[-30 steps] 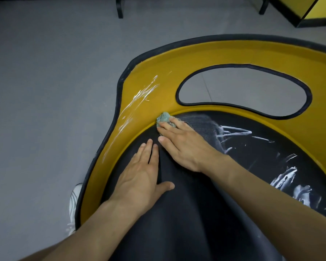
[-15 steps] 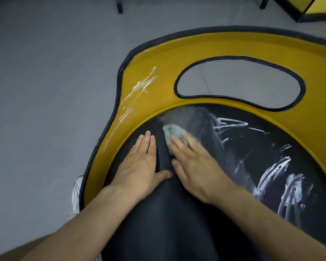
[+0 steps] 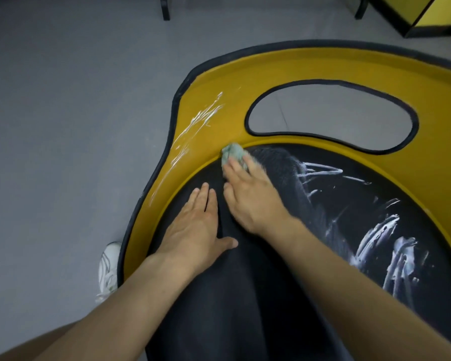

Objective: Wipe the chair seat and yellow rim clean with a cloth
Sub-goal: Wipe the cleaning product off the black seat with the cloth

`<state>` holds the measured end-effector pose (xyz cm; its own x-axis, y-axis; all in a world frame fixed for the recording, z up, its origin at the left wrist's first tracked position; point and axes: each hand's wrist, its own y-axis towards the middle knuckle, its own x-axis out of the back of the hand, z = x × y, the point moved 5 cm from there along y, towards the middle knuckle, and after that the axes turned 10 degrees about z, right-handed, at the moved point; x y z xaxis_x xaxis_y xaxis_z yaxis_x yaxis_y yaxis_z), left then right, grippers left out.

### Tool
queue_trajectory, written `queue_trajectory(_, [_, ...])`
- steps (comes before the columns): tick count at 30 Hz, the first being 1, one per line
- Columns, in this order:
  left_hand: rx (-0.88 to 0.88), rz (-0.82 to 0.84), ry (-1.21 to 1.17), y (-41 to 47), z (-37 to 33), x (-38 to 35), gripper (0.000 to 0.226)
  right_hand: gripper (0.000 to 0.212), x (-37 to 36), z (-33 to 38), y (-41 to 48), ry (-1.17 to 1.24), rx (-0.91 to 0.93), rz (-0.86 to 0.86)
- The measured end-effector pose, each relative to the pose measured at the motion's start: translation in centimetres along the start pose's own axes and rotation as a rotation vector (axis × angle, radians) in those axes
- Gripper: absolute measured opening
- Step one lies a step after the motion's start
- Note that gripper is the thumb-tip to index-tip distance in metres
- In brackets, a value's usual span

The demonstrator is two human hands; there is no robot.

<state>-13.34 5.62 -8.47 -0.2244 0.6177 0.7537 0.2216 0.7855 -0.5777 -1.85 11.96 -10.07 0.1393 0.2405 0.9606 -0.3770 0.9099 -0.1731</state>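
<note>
A black chair seat (image 3: 245,295) fills the lower right, framed by a yellow rim (image 3: 208,142) with a dark edge. White smears streak the seat's right side (image 3: 391,246) and the rim's left part (image 3: 198,123). My right hand (image 3: 250,196) presses a small green cloth (image 3: 233,153) with straight fingers against the seat where it meets the rim. My left hand (image 3: 193,230) rests flat on the seat, just left of the right hand.
An oval cut-out (image 3: 331,115) in the rim shows the grey floor (image 3: 63,126). A white shoe (image 3: 108,267) stands on the floor by the chair's left edge. Dark furniture legs (image 3: 165,7) and a yellow panel (image 3: 438,9) lie at the top.
My right hand has pushed the cloth from the seat back up to the edge of the yellow rim. The left hand has stayed flat in place.
</note>
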Motion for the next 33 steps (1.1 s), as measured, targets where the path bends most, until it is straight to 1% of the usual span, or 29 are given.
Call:
queue_trajectory(3, [-0.005, -0.021, -0.005, 0.4, -0.3, 0.3, 0.11, 0.06, -1.6, 1.1, -8.9, -0.055, 0.111, 0.09])
queue_trajectory(5, [-0.017, -0.04, -0.011, 0.8, -1.1, 0.2, 0.109, 0.056, -1.5, 0.5, -14.1, -0.072, 0.147, 0.093])
queue_trajectory(6, [-0.023, -0.052, -0.017, 1.0, -1.5, 0.2, 0.107, 0.055, -1.0, -0.1, -15.4, -0.079, 0.158, 0.078])
queue_trajectory(8, [-0.041, -0.068, -0.026, 1.4, -2.5, 0.1, 0.103, 0.054, -0.6, -2.1, -14.7, -0.179, 0.141, 0.055])
queue_trajectory(10, [-0.055, -0.066, -0.027, 1.8, -3.4, 0.0, 0.1, 0.058, -0.6, -5.0, -11.0, -0.307, 0.089, 0.106])
queue_trajectory(12, [-0.065, -0.068, -0.02, 2.0, -4.4, -0.1, 0.098, 0.064, -0.1, -8.4, -6.6, -0.312, 0.009, 0.15])
queue_trajectory(13, [-0.071, -0.069, -0.019, 2.1, -4.8, -0.1, 0.098, 0.063, 0.3, -9.6, -5.0, -0.34, -0.016, 0.157])
queue_trajectory(15, [-0.089, -0.062, -0.017, 2.3, -5.8, -0.2, 0.096, 0.063, 1.1, -10.0, -4.0, -0.375, -0.046, 0.09])
queue_trajectory(17, [-0.108, -0.049, -0.018, 2.5, -6.7, -0.4, 0.095, 0.068, 0.4, -9.2, -6.5, -0.28, -0.104, 0.054])
queue_trajectory(19, [-0.127, -0.038, -0.009, 2.8, -7.7, -0.5, 0.096, 0.067, -1.0, -7.4, -11.4, -0.193, -0.107, 0.117])
queue_trajectory(20, [-0.134, -0.036, 0.001, 3.0, -8.1, -0.5, 0.097, 0.065, -1.6, -6.5, -13.7, -0.183, -0.086, 0.173])
queue_trajectory(21, [-0.14, -0.038, 0.012, 3.3, -8.5, -0.5, 0.097, 0.063, -1.6, -5.9, -15.5, -0.181, -0.076, 0.185])
queue_trajectory(22, [-0.144, -0.04, 0.02, 3.6, -8.9, -0.5, 0.098, 0.061, -1.2, -5.8, -16.3, -0.162, -0.088, 0.135])
queue_trajectory(24, [-0.149, -0.048, 0.025, 4.1, -9.6, -0.6, 0.097, 0.059, -0.7, -6.8, -15.4, -0.121, -0.116, 0.05])
queue_trajectory(26, [-0.147, -0.062, 0.039, 4.5, -10.1, -0.7, 0.094, 0.061, -0.3, -8.4, -11.7, -0.133, -0.15, 0.047])
queue_trajectory(30, [-0.138, -0.037, 0.037, 4.5, -10.2, -0.7, 0.097, 0.082, 0.5, -12.3, -3.5, -0.063, -0.23, 0.078])
queue_trajectory(32, [-0.128, -0.014, 0.046, 4.3, -9.8, -0.6, 0.099, 0.085, 0.0, -12.3, -3.4, -0.1, -0.208, 0.087])
queue_trajectory(33, [-0.124, -0.004, 0.052, 4.2, -9.7, -0.6, 0.1, 0.083, -0.2, -11.7, -4.7, -0.124, -0.19, 0.092])
